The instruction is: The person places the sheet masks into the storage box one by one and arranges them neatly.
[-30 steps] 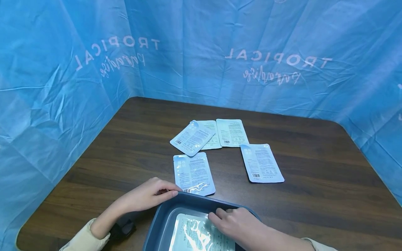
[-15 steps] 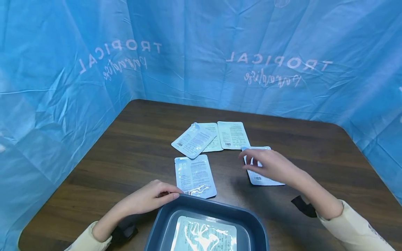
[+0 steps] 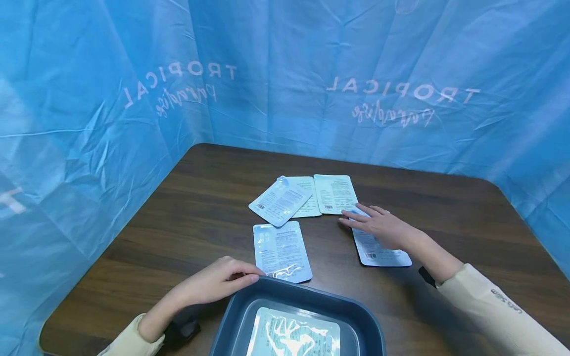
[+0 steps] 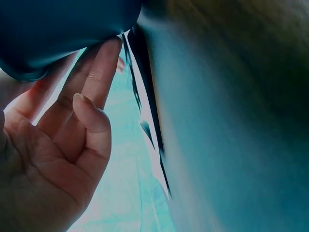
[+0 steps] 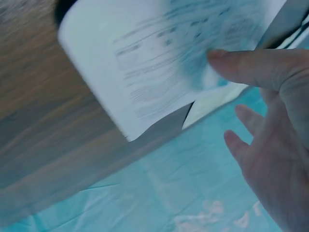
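Note:
My left hand [image 3: 218,281] grips the upper left corner of a dark blue plastic tub [image 3: 311,292], thumb at its rim; the left wrist view shows fingers along the tub's outer wall [image 4: 63,29]. Inside the tub lies a shiny pale green sheet mask packet [image 3: 296,333]. My right hand [image 3: 383,227] is spread over a pale blue sheet mask packet [image 3: 378,253] on the table, partly hiding it. In the right wrist view, the thumb [image 5: 246,66] is at this packet's printed face [image 5: 159,63]; whether it touches is unclear.
On the dark wooden table [image 3: 191,198], another blue packet [image 3: 282,249] lies just beyond the tub. Farther back, a blue packet [image 3: 279,201] overlaps a green packet [image 3: 309,195], with a second green packet [image 3: 336,194] beside it. Blue curtains [image 3: 285,74] surround the table.
My right hand has left the tub, where it was over the green packet, and reached forward right to the blue packet, its fingers now spread. The left hand has stayed at the tub's corner.

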### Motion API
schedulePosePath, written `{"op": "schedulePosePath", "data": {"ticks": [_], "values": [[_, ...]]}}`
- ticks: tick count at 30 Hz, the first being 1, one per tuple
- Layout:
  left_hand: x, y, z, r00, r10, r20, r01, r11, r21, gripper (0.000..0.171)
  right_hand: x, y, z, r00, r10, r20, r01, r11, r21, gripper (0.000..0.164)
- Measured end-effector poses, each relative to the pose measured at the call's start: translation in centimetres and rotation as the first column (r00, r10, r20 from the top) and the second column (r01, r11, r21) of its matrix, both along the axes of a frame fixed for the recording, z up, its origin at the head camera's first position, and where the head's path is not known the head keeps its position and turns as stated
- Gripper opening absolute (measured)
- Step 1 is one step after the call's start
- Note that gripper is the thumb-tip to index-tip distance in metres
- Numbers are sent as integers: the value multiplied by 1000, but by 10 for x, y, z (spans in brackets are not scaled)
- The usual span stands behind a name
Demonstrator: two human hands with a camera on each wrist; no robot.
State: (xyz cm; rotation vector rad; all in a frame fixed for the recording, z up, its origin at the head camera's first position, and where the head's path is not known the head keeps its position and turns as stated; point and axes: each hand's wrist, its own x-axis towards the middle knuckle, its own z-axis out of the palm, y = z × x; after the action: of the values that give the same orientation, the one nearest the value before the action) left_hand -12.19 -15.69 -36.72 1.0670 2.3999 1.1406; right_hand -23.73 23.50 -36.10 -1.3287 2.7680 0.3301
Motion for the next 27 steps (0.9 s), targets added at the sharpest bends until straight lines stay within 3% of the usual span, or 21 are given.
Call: {"op": "schedulePosePath", "data": {"ticks": [6, 12, 18, 27], "values": [[0, 0, -3, 1000, 3, 13, -3, 1000, 3, 29, 7, -13, 0, 1000, -6, -20, 8, 995, 104, 80], [-1, 1, -5, 999, 14, 38, -14, 1000, 3, 30, 2, -13, 2, 992, 16, -126, 9, 981, 193, 68], [-2, 1, -4, 1000, 12, 19, -13, 1000, 10, 30, -3, -8, 5, 982, 43, -186, -17, 990, 142, 46], [-1, 0, -3, 1000, 18, 24, -19, 1000, 2, 30, -4, -2, 3, 968, 89, -234, -65, 992, 110, 43]]}}
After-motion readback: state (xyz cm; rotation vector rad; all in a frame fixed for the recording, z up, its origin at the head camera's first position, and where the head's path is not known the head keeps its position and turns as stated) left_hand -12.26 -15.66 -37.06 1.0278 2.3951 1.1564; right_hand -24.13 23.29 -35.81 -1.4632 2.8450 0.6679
